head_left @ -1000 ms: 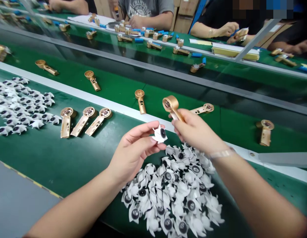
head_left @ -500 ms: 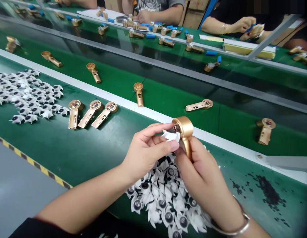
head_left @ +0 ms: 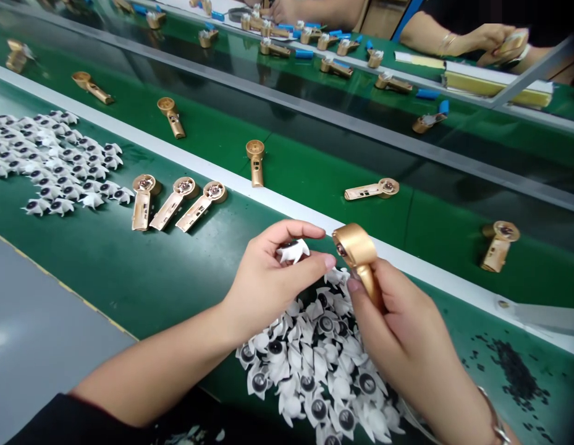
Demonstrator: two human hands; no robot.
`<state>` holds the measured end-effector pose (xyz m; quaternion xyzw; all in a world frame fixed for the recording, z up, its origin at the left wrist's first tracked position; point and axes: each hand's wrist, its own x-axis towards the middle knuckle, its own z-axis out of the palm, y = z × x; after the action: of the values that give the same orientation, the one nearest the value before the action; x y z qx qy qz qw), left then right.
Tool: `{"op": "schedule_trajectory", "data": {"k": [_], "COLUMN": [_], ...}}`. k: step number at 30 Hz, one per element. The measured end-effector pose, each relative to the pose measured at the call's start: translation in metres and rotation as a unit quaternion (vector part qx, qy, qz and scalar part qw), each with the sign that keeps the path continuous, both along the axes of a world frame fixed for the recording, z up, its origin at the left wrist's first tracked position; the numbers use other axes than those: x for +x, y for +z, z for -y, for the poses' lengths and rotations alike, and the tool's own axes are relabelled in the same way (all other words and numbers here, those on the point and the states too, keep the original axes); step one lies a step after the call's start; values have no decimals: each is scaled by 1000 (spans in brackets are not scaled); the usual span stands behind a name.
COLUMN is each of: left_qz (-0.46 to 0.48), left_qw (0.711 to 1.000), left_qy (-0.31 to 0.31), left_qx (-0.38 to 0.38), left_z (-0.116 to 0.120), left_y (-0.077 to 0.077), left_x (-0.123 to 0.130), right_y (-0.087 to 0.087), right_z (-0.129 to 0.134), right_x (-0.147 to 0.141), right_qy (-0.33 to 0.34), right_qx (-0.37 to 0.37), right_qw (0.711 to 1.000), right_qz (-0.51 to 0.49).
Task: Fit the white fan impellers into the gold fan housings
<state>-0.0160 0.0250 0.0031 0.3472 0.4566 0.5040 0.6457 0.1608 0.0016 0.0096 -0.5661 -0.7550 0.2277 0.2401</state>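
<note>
My left hand [head_left: 272,266] holds a small white fan blade [head_left: 293,250] in its curled fingers, with thumb and index finger stretched toward the right. Just beyond their tips is a gold fan housing [head_left: 357,246], apart from the blade. My right hand [head_left: 398,315] is wrapped round the housing's handle, its round head tilted with the opening facing left. Beneath both hands spreads a heap of white fan blades [head_left: 309,364] with dark centres.
Three gold housings [head_left: 175,204] lie on the green table at left, beside many white blades [head_left: 55,161]. More gold parts [head_left: 256,162] sit on the green belt beyond the white rail [head_left: 287,207]. Black bits [head_left: 518,371] lie at right. People's hands [head_left: 495,46] show across the line.
The white blade and the gold housing have moved apart. The blade now sits deeper in my left hand, while my right hand has shifted right with the housing.
</note>
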Motion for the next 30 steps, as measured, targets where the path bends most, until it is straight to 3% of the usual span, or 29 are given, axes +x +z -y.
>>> {"op": "schedule_trajectory", "data": {"k": [5, 10, 14, 19, 27, 30], "left_qz": [27, -66, -127, -111, -73, -104], "left_qw": [993, 988, 981, 988, 989, 985], "left_qy": [-102, -139, -128, -97, -22, -5], "left_qx": [-55, 4, 65, 53, 124, 139], "left_z": [-2, -2, -1, -3, -2, 1], "left_y": [-1, -7, -11, -7, -7, -9], "left_x": [-3, -4, -6, -7, -1, 2], "right_y": [3, 4, -2, -8, -2, -2], "right_z": [-1, -4, -8, -10, -3, -1], "right_x": [5, 11, 13, 9, 4, 3], "right_qy": [-33, -25, 1, 20, -4, -21], "right_qx": [-19, -16, -24, -46, -120, -116], "right_qw": [999, 1000, 1000, 999, 991, 991], "right_qz": [-6, 7, 19, 4, -64, -66]}}
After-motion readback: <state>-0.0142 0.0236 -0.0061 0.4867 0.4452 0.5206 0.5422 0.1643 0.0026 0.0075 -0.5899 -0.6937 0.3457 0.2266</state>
